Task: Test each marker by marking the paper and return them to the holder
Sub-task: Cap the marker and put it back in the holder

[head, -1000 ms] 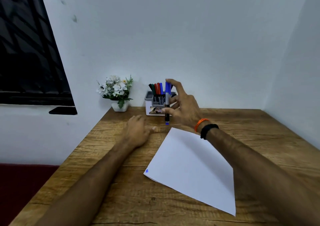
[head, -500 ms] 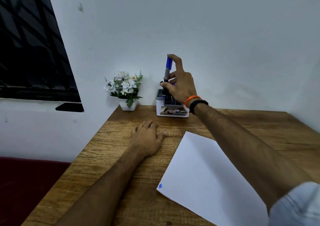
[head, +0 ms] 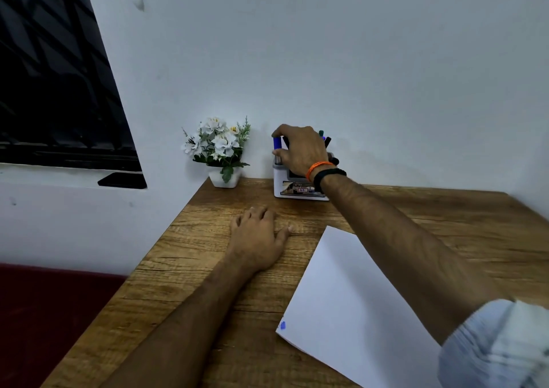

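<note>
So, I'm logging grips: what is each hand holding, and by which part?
The right hand pinches the blue marker by its capped top, over the holder. The left hand holds nothing.

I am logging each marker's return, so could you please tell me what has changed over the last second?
The right hand carried the blue marker from above the paper up and back to the holder and lowered it in; its grip remains on the marker. The left hand stayed resting on the table, and the paper kept its blue mark.
</note>
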Motion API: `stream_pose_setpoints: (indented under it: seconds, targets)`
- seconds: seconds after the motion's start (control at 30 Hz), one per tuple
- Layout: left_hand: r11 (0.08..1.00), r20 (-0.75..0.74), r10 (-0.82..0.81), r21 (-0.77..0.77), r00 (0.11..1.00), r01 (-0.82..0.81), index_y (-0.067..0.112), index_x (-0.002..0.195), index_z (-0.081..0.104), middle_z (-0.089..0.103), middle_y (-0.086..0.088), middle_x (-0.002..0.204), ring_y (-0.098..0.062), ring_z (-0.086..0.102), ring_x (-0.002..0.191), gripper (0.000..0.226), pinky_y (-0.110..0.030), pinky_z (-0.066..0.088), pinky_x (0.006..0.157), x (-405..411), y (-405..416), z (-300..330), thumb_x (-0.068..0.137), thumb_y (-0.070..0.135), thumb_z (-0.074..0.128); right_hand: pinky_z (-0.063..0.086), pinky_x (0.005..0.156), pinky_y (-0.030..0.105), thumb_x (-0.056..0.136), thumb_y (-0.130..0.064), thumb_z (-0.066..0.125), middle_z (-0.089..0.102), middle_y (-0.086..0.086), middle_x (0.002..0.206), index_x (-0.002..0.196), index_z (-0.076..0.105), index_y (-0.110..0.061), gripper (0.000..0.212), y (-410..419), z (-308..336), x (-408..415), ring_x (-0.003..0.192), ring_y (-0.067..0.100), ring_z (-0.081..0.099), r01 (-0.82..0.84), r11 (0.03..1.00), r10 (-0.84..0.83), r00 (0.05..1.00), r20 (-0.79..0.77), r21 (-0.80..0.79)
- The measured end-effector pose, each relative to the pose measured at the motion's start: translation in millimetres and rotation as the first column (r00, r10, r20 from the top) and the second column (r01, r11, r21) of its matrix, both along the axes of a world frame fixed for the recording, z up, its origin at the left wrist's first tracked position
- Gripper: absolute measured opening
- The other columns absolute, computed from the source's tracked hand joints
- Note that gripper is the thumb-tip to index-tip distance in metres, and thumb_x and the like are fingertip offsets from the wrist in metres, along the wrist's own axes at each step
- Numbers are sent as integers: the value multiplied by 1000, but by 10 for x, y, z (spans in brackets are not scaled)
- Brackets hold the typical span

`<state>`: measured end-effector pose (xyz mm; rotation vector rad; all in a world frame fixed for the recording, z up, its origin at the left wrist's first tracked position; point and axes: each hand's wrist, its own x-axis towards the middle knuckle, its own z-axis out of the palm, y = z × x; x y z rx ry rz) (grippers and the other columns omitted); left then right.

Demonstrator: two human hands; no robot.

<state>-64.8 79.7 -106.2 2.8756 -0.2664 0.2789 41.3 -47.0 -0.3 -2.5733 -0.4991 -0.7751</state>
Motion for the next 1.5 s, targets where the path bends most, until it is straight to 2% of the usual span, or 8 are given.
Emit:
stream_pose_setpoints:
  seconds: [0.1, 0.27, 0.43, 0.67, 0.93, 1.2, 1.3, 1.5]
  targets:
    - [1000, 0, 3, 4, 1000, -3, 21, 142, 39, 33, -4, 154, -22, 25, 143, 63, -48, 16, 116, -3, -4, 4, 95, 61, 29, 51, 92, 37, 87, -14, 65, 70, 6, 114, 122, 65, -17, 35, -8, 35, -39, 105, 26, 63, -4, 1000, 5, 1000, -26, 13]
    - [1000, 2, -1, -4, 1000, 1, 20, 141, 40, 34, -4, 153, -22, 27, 142, 62, -47, 16, 115, -9, -1, 3, 95, 61, 29, 52, 95, 39, 86, -18, 65, 69, 2, 122, 122, 66, -22, 36, -84, 52, -116, 97, 21, 66, -47, 978, 42, 999, 28, 205]
    - [1000, -15, 0, -11, 1000, 0, 21, 143, 39, 32, -4, 154, -22, 25, 143, 64, -48, 15, 116, -21, 1, 12, 95, 62, 28, 56, 87, 36, 83, -22, 69, 72, -7, 105, 110, 69, -21, 27, -322, 11, -190, 80, 11, 63, -24, 923, -1, 998, 66, 385]
    - [1000, -22, 8, -9, 1000, -8, 21, 143, 39, 31, -4, 155, -22, 26, 143, 64, -48, 16, 117, -28, -6, 15, 95, 62, 28, 57, 81, 35, 82, -23, 70, 67, -10, 84, 98, 70, -19, 16, -790, -142, -262, 78, 12, 62, 125, 897, -154, 987, 37, 423]
    - [1000, -13, 5, 2, 1000, -5, 21, 144, 38, 32, -4, 155, -21, 26, 143, 64, -47, 18, 117, -48, -14, 36, 95, 61, 29, 46, 76, 28, 80, -45, 74, 68, -1, 100, 106, 71, -21, 35, -966, -331, -284, 95, 15, 60, 214, 924, -192, 976, -100, 317]
    - [1000, -12, 9, -5, 1000, -9, 22, 142, 40, 33, -3, 154, -21, 28, 142, 62, -47, 19, 117, -24, -14, 19, 95, 61, 30, 52, 88, 34, 82, -37, 75, 72, 4, 101, 101, 74, -11, 32, -924, -388, -218, 97, 19, 64, 199, 916, -151, 975, -162, 349]
    - [1000, -11, 8, 1, 1000, -8, 22, 142, 40, 34, -3, 154, -21, 28, 142, 63, -47, 19, 116, -18, -12, 14, 95, 61, 30, 52, 86, 31, 83, -35, 75, 73, 3, 99, 98, 75, -12, 28, -884, -327, -248, 93, 15, 64, 172, 897, -140, 984, -107, 407]
    - [1000, -10, 9, -3, 1000, -9, 22, 142, 40, 33, -3, 154, -21, 28, 142, 62, -47, 19, 117, -13, -1, -4, 95, 61, 30, 54, 74, 18, 85, -38, 74, 73, -4, 92, 92, 74, -16, 23, -742, 21, -433, 84, 12, 67, -46, 730, -83, 984, 156, 682]
